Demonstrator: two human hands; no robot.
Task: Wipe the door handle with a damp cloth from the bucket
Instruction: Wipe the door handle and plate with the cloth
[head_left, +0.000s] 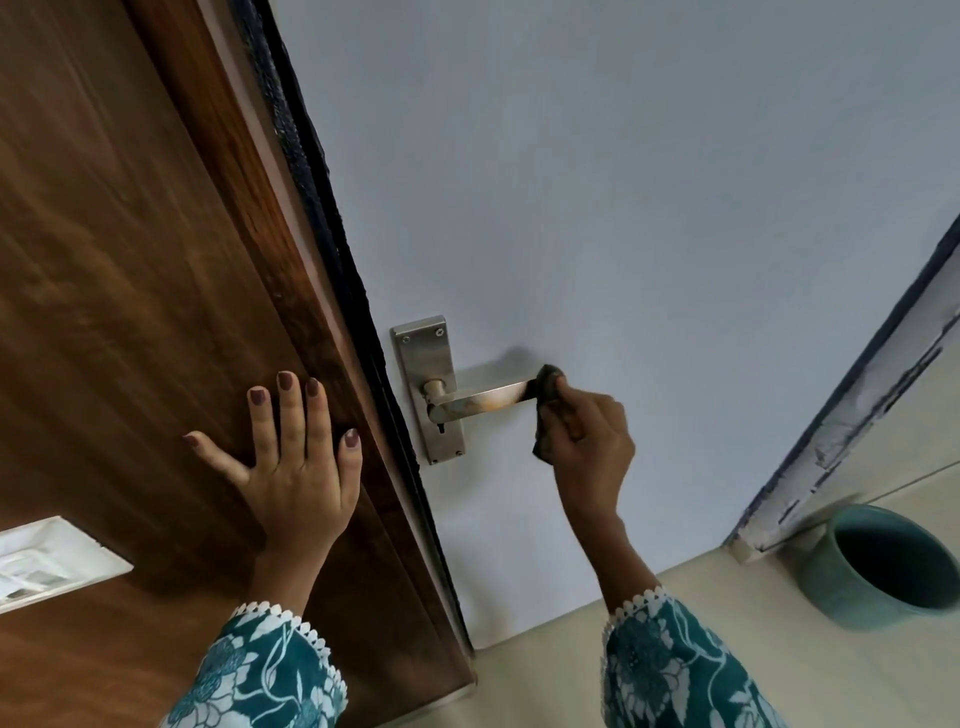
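Two hands at work: the right hand (592, 436) pinched a dark cloth (545, 410) on the handle (483, 400) tip, left hand (296, 457) spread flat on the door frame (156, 312); the cloth could slip off the end

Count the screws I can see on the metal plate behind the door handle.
3: two at the top corners of the plate, left and right, and one at the bottom right. A bottom left one isn't discernible.
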